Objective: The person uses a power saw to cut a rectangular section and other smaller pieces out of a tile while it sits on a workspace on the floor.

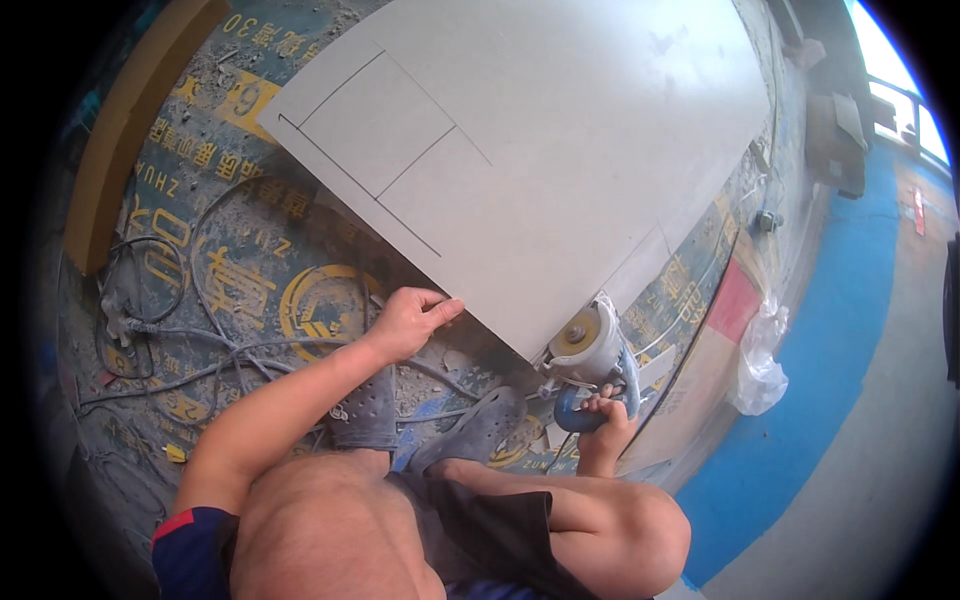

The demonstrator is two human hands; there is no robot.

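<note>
A large pale grey tile (pixel 560 160) with dark pencil-like lines drawn on its left part lies in front of me. At its near left edge my left hand (pixel 410 322) is closed, thumb on top and fingers at the rim. My right hand (pixel 608 408) is wrapped round the blue handle of a handheld power cutter (pixel 612 362). The cutter stands at the tile's near corner, its round disc (pixel 577 332) partly under a pale guard. Whether the disc touches the tile cannot be made out. A thin line runs across the tile's right side near the cutter.
Dusty printed green sheeting (pixel 235 285) covers the floor, strewn with rubble. Grey cables (pixel 220 345) tangle at the left beside a long brown box-like piece (pixel 140 130). My shoes (pixel 480 425) are close to the near edge. A clear plastic bag (pixel 762 365) lies right, by a blue floor strip (pixel 780 440).
</note>
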